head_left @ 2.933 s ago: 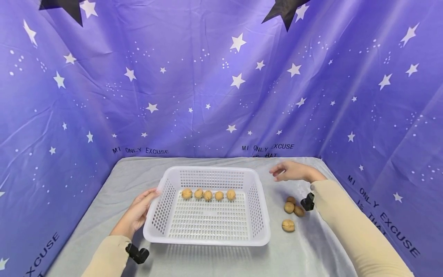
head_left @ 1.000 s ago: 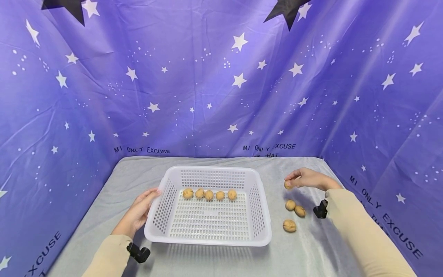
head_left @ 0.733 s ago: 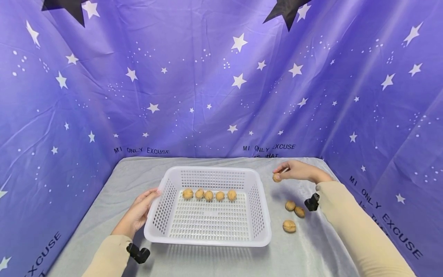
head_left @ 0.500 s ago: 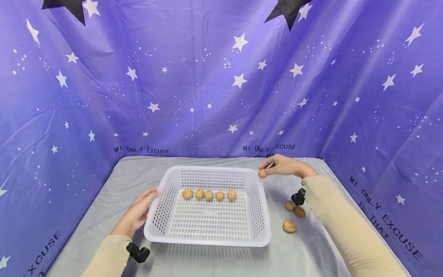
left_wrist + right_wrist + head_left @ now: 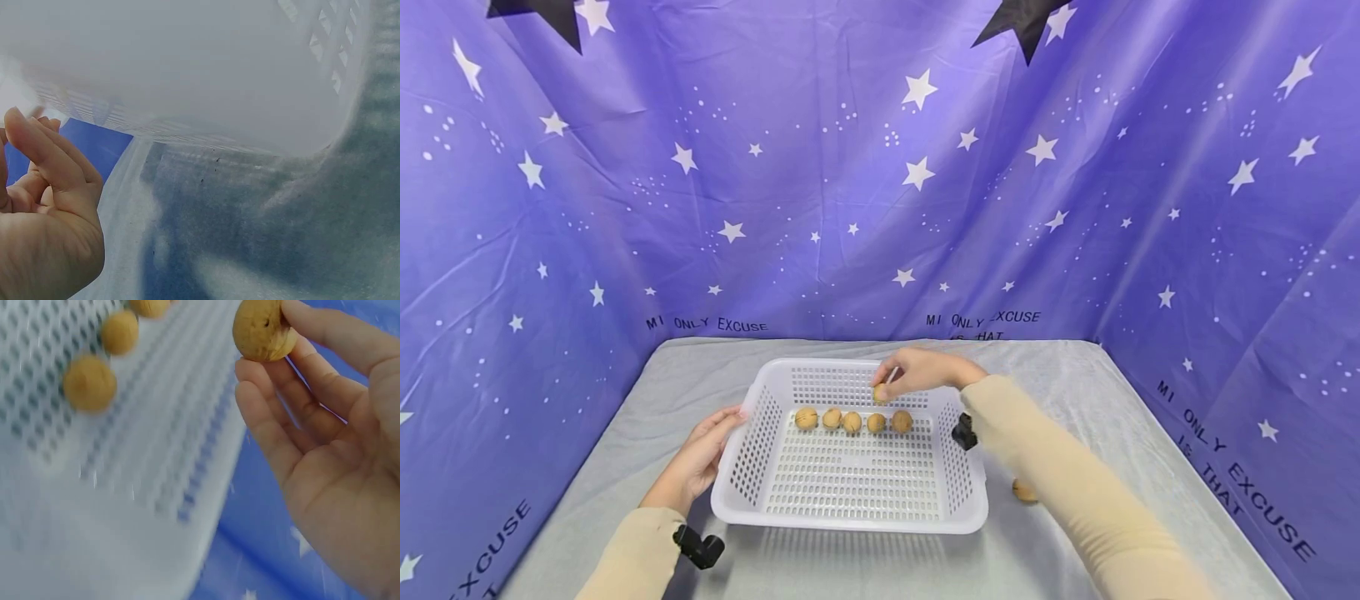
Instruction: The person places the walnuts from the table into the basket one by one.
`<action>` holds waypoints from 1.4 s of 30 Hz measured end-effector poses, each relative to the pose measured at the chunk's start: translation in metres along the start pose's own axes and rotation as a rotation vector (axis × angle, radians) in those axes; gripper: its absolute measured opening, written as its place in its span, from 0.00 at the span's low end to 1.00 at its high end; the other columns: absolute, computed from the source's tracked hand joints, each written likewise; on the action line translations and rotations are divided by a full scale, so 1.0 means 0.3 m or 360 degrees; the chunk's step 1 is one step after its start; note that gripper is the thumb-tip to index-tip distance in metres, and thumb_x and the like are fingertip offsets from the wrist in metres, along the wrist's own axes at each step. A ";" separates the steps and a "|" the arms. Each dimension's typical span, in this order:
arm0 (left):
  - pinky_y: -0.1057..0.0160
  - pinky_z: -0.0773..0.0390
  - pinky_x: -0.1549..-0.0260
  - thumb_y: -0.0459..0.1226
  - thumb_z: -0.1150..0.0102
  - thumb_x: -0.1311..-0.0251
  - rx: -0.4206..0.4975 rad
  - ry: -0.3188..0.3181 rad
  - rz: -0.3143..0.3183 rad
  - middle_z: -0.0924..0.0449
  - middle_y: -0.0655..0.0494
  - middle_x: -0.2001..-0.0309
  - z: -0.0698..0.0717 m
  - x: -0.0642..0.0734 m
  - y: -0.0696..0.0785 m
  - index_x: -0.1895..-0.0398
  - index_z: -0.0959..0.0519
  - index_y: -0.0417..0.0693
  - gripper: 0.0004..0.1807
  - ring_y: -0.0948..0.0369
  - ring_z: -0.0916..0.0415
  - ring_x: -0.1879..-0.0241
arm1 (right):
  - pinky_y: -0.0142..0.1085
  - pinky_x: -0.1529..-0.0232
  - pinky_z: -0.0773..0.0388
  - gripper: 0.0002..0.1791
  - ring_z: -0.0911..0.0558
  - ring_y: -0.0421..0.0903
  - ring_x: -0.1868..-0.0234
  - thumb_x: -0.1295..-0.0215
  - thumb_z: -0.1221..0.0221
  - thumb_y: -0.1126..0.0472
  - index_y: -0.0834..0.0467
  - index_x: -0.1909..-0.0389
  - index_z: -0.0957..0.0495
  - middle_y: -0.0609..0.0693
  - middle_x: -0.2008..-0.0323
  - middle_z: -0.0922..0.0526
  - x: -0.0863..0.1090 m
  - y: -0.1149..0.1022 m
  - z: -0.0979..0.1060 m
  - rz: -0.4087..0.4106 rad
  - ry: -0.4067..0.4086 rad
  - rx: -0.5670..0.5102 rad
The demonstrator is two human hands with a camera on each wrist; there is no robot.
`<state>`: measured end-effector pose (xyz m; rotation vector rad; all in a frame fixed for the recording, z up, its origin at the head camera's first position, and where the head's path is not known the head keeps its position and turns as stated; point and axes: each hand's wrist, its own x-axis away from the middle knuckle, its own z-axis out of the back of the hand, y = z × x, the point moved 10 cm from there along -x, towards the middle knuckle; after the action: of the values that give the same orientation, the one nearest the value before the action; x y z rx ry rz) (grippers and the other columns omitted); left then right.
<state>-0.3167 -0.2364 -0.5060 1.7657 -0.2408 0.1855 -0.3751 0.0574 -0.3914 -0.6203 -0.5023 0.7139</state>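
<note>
A white plastic basket [image 5: 850, 524] with slotted walls stands on the cloth-covered table. Several walnuts [image 5: 852, 423] lie in a row on its floor, toward the back. My left hand [image 5: 703, 454] holds the basket's left rim; in the left wrist view its fingers [image 5: 56, 150] are curled beside the wall. Over the back part of the basket, my right hand [image 5: 919, 372] pinches one walnut [image 5: 879, 393] between thumb and fingers. That walnut [image 5: 262, 331] shows a small dark spot in the right wrist view, raised above the others.
To the right of the basket, one walnut [image 5: 1022, 492] on the grey cloth [image 5: 1120, 433] peeks out from behind the right sleeve [image 5: 1060, 467], which hides the table behind it. A purple star-patterned curtain [image 5: 820, 183] encloses the back and sides.
My right hand picked up a walnut from the small group at the right and carried it left, over the basket's rim. My left hand has stayed on the rim.
</note>
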 end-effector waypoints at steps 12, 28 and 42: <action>0.57 0.14 0.64 0.44 0.43 0.28 -0.0038 0.0025 0.0006 0.16 0.52 0.57 0.001 -0.003 -0.007 0.40 0.28 0.53 0.16 0.56 0.15 0.61 | 0.36 0.48 0.21 0.18 0.18 0.42 0.52 0.35 0.32 0.55 0.57 0.47 0.17 0.42 0.52 0.16 -0.184 -0.120 -0.238 0.0109 -0.0066 -0.0109; 0.54 0.14 0.60 0.45 0.44 0.27 -0.0056 0.0015 -0.0003 0.17 0.52 0.55 0.007 -0.007 -0.011 0.43 0.26 0.56 0.13 0.55 0.15 0.58 | 0.26 0.56 0.23 0.13 0.20 0.33 0.63 0.38 0.30 0.60 0.58 0.53 0.15 0.38 0.65 0.17 -0.346 -0.130 -0.439 0.0082 -0.0069 -0.0118; 0.54 0.14 0.60 0.44 0.45 0.27 -0.0026 0.0005 0.0002 0.17 0.53 0.55 0.002 0.000 -0.005 0.44 0.26 0.56 0.13 0.55 0.15 0.58 | 0.24 0.56 0.25 0.14 0.22 0.32 0.62 0.37 0.32 0.63 0.59 0.51 0.16 0.40 0.64 0.20 -0.339 -0.130 -0.431 0.0066 0.0009 -0.0074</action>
<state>-0.3164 -0.2366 -0.5074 1.7487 -0.2406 0.1869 -0.3452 -0.0843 -0.4787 -0.6776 -0.5033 0.7413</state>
